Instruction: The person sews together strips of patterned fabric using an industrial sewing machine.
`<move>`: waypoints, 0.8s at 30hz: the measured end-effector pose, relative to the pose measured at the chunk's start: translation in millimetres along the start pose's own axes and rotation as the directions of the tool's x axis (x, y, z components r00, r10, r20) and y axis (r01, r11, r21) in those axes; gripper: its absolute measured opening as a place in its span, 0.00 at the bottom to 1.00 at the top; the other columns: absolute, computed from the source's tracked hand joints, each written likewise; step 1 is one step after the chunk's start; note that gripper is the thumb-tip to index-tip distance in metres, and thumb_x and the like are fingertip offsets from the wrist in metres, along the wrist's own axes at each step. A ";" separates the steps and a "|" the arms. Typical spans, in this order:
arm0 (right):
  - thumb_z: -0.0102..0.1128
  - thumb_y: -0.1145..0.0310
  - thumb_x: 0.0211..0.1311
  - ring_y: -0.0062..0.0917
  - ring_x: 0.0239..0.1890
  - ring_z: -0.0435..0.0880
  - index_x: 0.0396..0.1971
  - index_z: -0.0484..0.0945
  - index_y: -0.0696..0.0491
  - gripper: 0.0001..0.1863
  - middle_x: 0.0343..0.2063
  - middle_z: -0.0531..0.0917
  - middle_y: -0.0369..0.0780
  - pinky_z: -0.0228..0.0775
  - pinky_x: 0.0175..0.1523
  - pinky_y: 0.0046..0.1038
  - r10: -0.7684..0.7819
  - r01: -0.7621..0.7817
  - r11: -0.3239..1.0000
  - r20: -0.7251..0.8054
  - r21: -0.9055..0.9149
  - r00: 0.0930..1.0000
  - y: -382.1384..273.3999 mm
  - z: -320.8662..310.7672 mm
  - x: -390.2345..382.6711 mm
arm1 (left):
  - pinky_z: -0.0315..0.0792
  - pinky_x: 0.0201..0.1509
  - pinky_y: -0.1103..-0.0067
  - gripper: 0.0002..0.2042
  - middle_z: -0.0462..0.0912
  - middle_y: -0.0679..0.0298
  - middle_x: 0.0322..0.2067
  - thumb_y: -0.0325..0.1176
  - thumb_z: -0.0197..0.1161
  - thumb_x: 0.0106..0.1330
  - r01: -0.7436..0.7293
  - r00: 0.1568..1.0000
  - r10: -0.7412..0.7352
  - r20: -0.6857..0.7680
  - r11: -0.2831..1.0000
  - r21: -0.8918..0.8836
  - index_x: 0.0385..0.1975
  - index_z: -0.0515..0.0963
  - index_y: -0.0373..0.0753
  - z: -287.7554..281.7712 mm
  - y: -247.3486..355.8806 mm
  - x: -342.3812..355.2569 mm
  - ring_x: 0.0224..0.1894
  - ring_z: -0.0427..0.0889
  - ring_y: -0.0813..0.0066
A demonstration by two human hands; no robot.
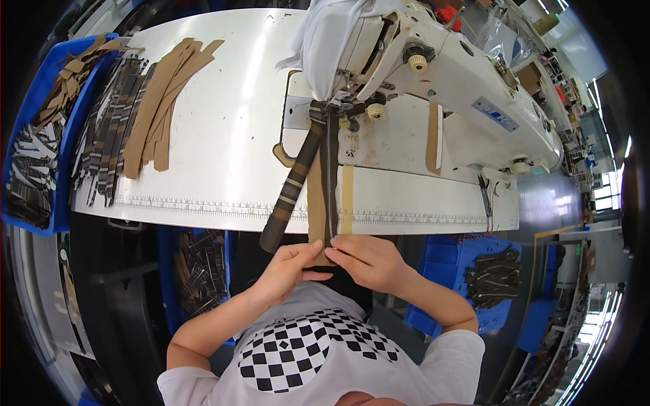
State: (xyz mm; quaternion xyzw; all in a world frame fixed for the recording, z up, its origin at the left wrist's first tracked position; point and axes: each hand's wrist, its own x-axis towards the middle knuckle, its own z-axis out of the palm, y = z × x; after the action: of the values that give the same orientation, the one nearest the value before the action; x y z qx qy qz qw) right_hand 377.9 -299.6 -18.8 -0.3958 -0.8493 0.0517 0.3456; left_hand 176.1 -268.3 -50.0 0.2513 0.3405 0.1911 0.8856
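Observation:
A dark zipper runs from under the needle area of a white sewing machine down to the table's front edge. Along its left side lies a tan fabric strip. A brown striped strip slants away to the left, its lower end hanging past the edge. My left hand pinches the lower end of the tan strip between thumb and finger. Close beside it, my right hand is closed on the zipper's lower end. The fingertips hide exactly how the two layers meet.
Tan strips and striped strips lie at the table's left, beside a blue bin of scraps. White cloth drapes the machine head. Below the table edge, a blue crate holds dark zippers. Thread snips lie at right.

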 end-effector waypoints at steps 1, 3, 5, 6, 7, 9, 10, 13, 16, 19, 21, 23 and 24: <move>0.64 0.79 0.44 0.30 0.39 0.85 0.37 0.83 0.57 0.16 0.38 0.83 0.41 0.81 0.41 0.26 -0.058 0.059 0.997 0.024 -0.049 0.998 1.2 2.5 -2.7 | 0.79 0.53 0.68 0.17 0.80 0.57 0.45 0.38 0.50 0.74 -0.010 1.000 0.010 -0.029 1.000 0.007 0.47 0.76 0.28 4.9 -1.0 -1.1 0.52 0.79 0.70; 0.63 0.78 0.42 0.32 0.41 0.84 0.38 0.82 0.58 0.17 0.40 0.82 0.43 0.82 0.44 0.27 -0.139 0.147 0.982 0.073 -0.115 0.988 2.8 4.4 -5.3 | 0.79 0.53 0.69 0.16 0.80 0.57 0.45 0.37 0.50 0.74 -0.026 0.999 0.025 -0.046 0.999 -0.020 0.46 0.76 0.28 5.4 -5.4 -1.1 0.51 0.79 0.70; 0.62 0.77 0.42 0.33 0.41 0.84 0.38 0.82 0.59 0.17 0.40 0.82 0.43 0.82 0.44 0.27 -0.154 0.162 0.976 0.062 -0.146 0.986 0.8 5.8 -5.7 | 0.79 0.53 0.70 0.15 0.81 0.58 0.45 0.36 0.50 0.74 -0.043 0.997 0.040 -0.064 0.998 -0.044 0.45 0.76 0.29 5.6 -9.6 -1.5 0.50 0.80 0.71; 0.62 0.76 0.43 0.33 0.41 0.84 0.38 0.82 0.60 0.16 0.39 0.82 0.44 0.82 0.43 0.27 -0.172 0.179 0.967 0.050 -0.179 0.984 0.5 7.3 -5.0 | 0.79 0.54 0.71 0.15 0.81 0.59 0.44 0.36 0.50 0.74 -0.046 0.997 0.041 -0.066 0.996 -0.083 0.45 0.76 0.30 5.3 -10.3 -1.1 0.49 0.80 0.72; 0.62 0.76 0.43 0.33 0.41 0.84 0.38 0.82 0.60 0.16 0.39 0.82 0.44 0.82 0.43 0.27 -0.174 0.180 0.967 0.047 -0.179 0.984 0.7 9.5 -5.5 | 0.78 0.55 0.71 0.14 0.81 0.59 0.44 0.36 0.50 0.74 -0.050 0.997 0.042 -0.068 0.991 -0.120 0.44 0.77 0.31 4.7 -11.0 -0.7 0.49 0.80 0.73; 0.62 0.76 0.43 0.34 0.41 0.84 0.37 0.82 0.60 0.16 0.38 0.82 0.44 0.82 0.43 0.27 -0.219 0.216 0.953 0.011 -0.212 0.976 1.6 14.0 -7.9 | 0.77 0.56 0.71 0.14 0.81 0.59 0.44 0.36 0.51 0.74 -0.050 0.997 0.040 -0.069 0.987 -0.150 0.44 0.77 0.31 1.8 -14.7 -0.3 0.49 0.80 0.73; 0.62 0.76 0.43 0.34 0.41 0.84 0.37 0.82 0.60 0.16 0.38 0.82 0.44 0.82 0.43 0.27 -0.220 0.217 0.953 0.010 -0.212 0.975 1.8 14.5 -7.3 | 0.76 0.57 0.71 0.13 0.81 0.59 0.44 0.35 0.51 0.74 -0.048 0.997 0.036 -0.069 0.982 -0.182 0.44 0.77 0.32 0.6 -16.1 -0.2 0.49 0.80 0.74; 0.62 0.76 0.42 0.34 0.41 0.84 0.37 0.82 0.61 0.16 0.37 0.82 0.44 0.82 0.43 0.26 -0.217 0.213 0.959 -0.002 -0.188 0.976 1.6 14.6 -5.3 | 0.74 0.58 0.70 0.13 0.81 0.59 0.45 0.35 0.51 0.73 -0.073 0.995 0.061 -0.074 0.984 -0.162 0.45 0.77 0.33 -0.3 -17.7 -0.4 0.50 0.79 0.73; 0.62 0.76 0.42 0.33 0.41 0.84 0.36 0.82 0.61 0.16 0.37 0.82 0.44 0.82 0.43 0.26 -0.227 0.222 0.957 -0.005 -0.186 0.974 3.0 13.2 -4.4 | 0.76 0.55 0.71 0.13 0.82 0.58 0.43 0.35 0.50 0.74 -0.093 0.994 0.082 -0.078 0.983 -0.159 0.46 0.77 0.33 1.6 -16.9 0.2 0.46 0.81 0.73; 0.62 0.75 0.42 0.33 0.40 0.84 0.35 0.82 0.61 0.16 0.37 0.82 0.44 0.82 0.43 0.26 -0.253 0.253 0.945 0.027 -0.207 0.967 5.0 10.9 -3.3 | 0.79 0.46 0.74 0.14 0.83 0.59 0.42 0.36 0.49 0.74 0.087 0.996 -0.084 -0.030 0.991 0.100 0.47 0.78 0.33 -0.4 -8.6 -17.8 0.42 0.84 0.71; 0.62 0.75 0.42 0.33 0.40 0.84 0.34 0.81 0.61 0.14 0.36 0.82 0.44 0.81 0.44 0.26 -0.278 0.298 0.935 0.128 -0.190 0.952 3.3 5.6 4.6 | 0.78 0.33 0.77 0.11 0.83 0.61 0.34 0.31 0.57 0.68 -0.238 0.937 0.343 0.062 0.501 0.832 0.45 0.80 0.36 -16.0 -18.7 -39.4 0.31 0.83 0.72; 0.61 0.74 0.44 0.33 0.39 0.84 0.32 0.80 0.62 0.12 0.35 0.82 0.45 0.80 0.46 0.27 -0.305 0.351 0.901 0.201 -0.255 0.931 0.2 2.5 8.0 | 0.74 0.32 0.77 0.15 0.80 0.64 0.28 0.25 0.62 0.55 -0.401 0.535 0.592 0.603 -0.450 0.798 0.44 0.82 0.38 -25.7 -2.3 -51.7 0.28 0.79 0.71; 0.61 0.74 0.44 0.33 0.38 0.83 0.31 0.80 0.62 0.12 0.35 0.82 0.45 0.80 0.46 0.27 -0.310 0.372 0.883 0.240 -0.286 0.920 -2.8 3.4 8.2 | 0.74 0.35 0.78 0.18 0.80 0.65 0.29 0.27 0.63 0.48 -0.342 0.416 0.572 0.707 -0.622 0.704 0.42 0.83 0.39 -24.0 18.6 -46.2 0.30 0.78 0.69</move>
State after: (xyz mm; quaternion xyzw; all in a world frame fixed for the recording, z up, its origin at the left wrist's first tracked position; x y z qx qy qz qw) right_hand 370.3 -295.1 -15.9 -0.2847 -0.9311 -0.1139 0.1974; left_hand 124.2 -269.4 -31.4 0.9162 0.2198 0.3282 0.0672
